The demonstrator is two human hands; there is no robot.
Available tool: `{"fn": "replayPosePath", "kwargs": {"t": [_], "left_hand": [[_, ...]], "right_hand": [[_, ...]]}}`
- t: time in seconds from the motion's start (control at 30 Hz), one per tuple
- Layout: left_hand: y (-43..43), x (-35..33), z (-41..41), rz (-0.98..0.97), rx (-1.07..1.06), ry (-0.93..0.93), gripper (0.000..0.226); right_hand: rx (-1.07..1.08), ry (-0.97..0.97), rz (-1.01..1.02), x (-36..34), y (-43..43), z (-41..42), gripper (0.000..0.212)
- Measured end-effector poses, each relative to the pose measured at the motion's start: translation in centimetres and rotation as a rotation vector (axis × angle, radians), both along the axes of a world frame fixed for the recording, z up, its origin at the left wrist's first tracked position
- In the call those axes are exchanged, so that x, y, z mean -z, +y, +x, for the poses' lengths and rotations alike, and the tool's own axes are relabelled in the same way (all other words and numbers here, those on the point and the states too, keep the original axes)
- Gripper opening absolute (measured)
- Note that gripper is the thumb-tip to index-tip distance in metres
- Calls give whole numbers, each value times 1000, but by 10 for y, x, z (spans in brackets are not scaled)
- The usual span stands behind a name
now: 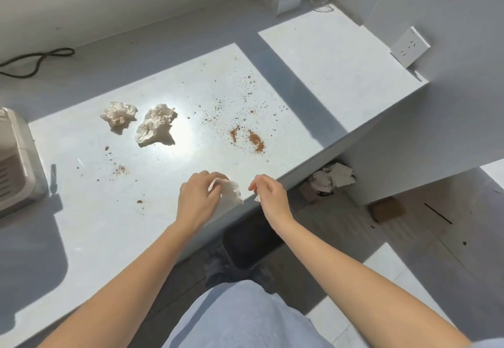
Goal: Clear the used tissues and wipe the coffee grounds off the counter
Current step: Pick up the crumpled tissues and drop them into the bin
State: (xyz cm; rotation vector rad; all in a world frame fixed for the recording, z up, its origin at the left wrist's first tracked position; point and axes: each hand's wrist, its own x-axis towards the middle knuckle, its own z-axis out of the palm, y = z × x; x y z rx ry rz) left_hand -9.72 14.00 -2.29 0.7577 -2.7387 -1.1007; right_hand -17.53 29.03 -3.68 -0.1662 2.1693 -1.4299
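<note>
Work looks barely begun: left hand (200,195) clamped on a crumpled white tissue (231,190) at the pale bench (90,222) edge, right hand (268,190) pinching a scrap; two stained tissues (141,121) and brown coffee grounds (249,137) remain.

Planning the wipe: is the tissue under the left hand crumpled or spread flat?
Crumpled. The tissue bunches in folds beneath the left hand at the counter edge.

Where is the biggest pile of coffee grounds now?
The biggest pile of coffee grounds lies right of centre on the counter, near its front edge, beyond the right hand.
</note>
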Motion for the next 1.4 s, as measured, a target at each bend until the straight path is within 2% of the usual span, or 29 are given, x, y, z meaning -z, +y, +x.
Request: {"fn": "replayPosePath", "kwargs": {"t": [0.13, 0.27, 0.37, 0.47, 0.53, 0.6, 0.73, 0.83, 0.93, 1.07, 1.13, 1.2, 1.27, 1.33, 1.4], "left_hand": [[45, -4, -3, 330, 52, -68, 31], [80, 13, -9, 529, 108, -190, 42], [93, 30, -7, 665, -21, -228, 36], [96, 54, 0, 579, -164, -279, 15], [99, 75, 1, 579, -189, -364, 4], [103, 99, 2, 645, -229, -458, 9], [107, 150, 7, 675, -329, -602, 33], [108, 182, 11, 667, -372, -705, 38], [108, 207, 13, 529, -289, -771, 44], [112, 224, 9, 467, -87, -811, 32], [113, 227, 5, 546, -48, -874, 37], [114, 229, -2, 690, -168, -910, 49], [114, 225, -6, 793, -336, -942, 57], [112, 225, -7, 893, -431, -909, 59], [108, 224, -7, 989, -465, -829, 58]], "right_hand": [[-55, -53, -41, 1, -3, 3, 31], [54, -261, -94, 15, 10, 12, 33], [182, -425, -79, 34, 22, 15, 39], [453, -623, -73, 60, 33, 18, 52], [549, -675, -34, 81, 43, 24, 56], [561, -704, 55, 103, 49, 35, 53], [571, -738, 204, 151, 52, 49, 50], [453, -677, 264, 179, 50, 55, 42], [434, -643, 306, 195, 50, 61, 35], [517, -669, 219, 210, 44, 61, 31], [623, -700, 224, 214, 40, 59, 31], [764, -797, 243, 216, 40, 58, 37], [927, -1017, 90, 215, 39, 52, 36], [1004, -1141, -9, 213, 38, 44, 37], [997, -1119, 24, 215, 41, 41, 34]]}}
